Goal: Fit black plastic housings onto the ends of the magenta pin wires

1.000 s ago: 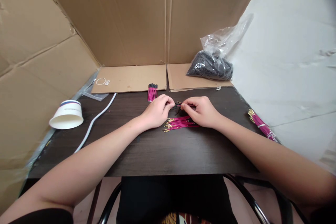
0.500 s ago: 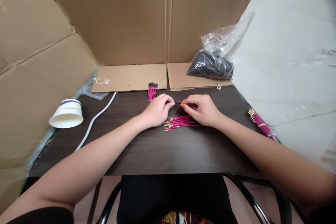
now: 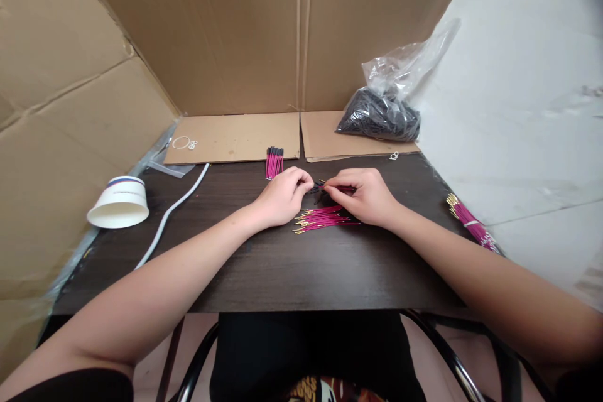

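Observation:
My left hand (image 3: 281, 197) and my right hand (image 3: 365, 195) rest close together on the dark table (image 3: 264, 264), fingertips almost meeting. The right hand pinches a thin pink wire (image 3: 332, 186) with a gold tip pointing left. The left hand's fingers are curled in a pinch near that tip; what they hold is too small to make out. Just in front of both hands lies a loose pile of pink wires (image 3: 320, 218) with gold ends. A small heap of black pieces (image 3: 321, 197) sits between the hands.
A bundle of pink wires with black tips (image 3: 274, 162) lies behind the left hand. A clear bag of black parts (image 3: 382, 114) stands back right, another pink wire bundle (image 3: 468, 222) at the right edge, a paper cup (image 3: 119, 203) and white cable (image 3: 170, 212) at left. Cardboard walls surround.
Both hands stay almost in place; the right hand's pinched wire has shifted slightly toward the left hand's fingertips.

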`<state>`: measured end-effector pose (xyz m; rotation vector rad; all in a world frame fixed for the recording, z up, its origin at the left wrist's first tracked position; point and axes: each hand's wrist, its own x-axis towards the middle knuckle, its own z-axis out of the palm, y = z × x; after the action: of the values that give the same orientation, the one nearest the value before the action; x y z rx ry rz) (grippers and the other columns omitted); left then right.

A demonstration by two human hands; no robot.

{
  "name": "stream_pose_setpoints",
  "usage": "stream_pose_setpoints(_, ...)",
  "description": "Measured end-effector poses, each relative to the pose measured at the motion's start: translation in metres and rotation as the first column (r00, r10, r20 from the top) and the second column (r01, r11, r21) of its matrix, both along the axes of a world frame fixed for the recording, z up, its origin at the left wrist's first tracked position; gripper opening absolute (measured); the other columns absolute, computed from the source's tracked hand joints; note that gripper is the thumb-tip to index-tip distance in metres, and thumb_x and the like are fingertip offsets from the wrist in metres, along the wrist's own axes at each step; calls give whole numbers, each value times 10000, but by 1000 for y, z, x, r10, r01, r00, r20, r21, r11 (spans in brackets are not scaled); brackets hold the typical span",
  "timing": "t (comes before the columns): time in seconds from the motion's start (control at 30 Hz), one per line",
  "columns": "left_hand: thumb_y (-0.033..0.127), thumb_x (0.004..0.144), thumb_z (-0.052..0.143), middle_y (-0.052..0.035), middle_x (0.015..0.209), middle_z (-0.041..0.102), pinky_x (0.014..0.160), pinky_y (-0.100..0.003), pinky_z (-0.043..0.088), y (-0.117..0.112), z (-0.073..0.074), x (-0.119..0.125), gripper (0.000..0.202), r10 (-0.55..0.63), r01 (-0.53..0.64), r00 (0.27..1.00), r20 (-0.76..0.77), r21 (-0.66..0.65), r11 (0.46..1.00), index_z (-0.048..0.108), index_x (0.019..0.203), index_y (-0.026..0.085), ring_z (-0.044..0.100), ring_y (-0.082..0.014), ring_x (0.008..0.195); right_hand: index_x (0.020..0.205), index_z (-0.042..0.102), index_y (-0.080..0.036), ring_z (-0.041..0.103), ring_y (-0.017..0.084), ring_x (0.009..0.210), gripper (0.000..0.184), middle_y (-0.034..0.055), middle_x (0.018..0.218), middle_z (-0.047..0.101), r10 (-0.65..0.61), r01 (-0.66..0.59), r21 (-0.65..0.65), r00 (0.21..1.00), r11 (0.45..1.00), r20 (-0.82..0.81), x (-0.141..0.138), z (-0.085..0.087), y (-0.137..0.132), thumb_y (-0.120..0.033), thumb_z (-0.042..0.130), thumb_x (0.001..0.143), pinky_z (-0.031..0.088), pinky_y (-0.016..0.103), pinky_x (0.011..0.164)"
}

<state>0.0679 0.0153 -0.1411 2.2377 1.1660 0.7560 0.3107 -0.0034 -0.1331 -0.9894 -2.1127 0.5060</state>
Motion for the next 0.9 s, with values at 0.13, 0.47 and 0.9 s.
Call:
stream_pose_setpoints(0.13, 240, 1085, 544, -90, 1044, 730, 949, -436, 554, -1, 1, 0, 157, 5, -5, 1000, -5, -5, 1000, 657, 986, 196, 682, -255, 987, 942, 871, -227, 714, 180, 742, 245, 44, 851, 814, 7, -7, 9, 1000, 1000, -2, 0, 0, 0, -283, 657, 1049, 534, 326, 729)
stream_pose_setpoints(0.47, 235, 1084, 546, -89, 1040, 730, 960, -440, 553, 0, 0, 0, 152, 2, -2, 1000, -10, -5, 1000, 654, 986, 193, 680, -252, 987, 945, 872, -230, 712, 180, 738, 237, 39, 848, 812, 9, -9, 26, 1000, 1000, -2, 0, 0, 1, -276, 663, 1047, 538, 328, 725)
stream_pose_setpoints(0.9, 234, 1085, 544, -84, 1031, 729, 957, -435, 555, -1, 1, 0, 157, -3, 3, 1000, -13, -5, 1000, 655, 979, 199, 682, -254, 987, 943, 874, -236, 707, 181, 737, 236, 37, 839, 803, 10, -9, 29, 1000, 1000, -11, 0, 1, 0, -290, 667, 1044, 551, 332, 731)
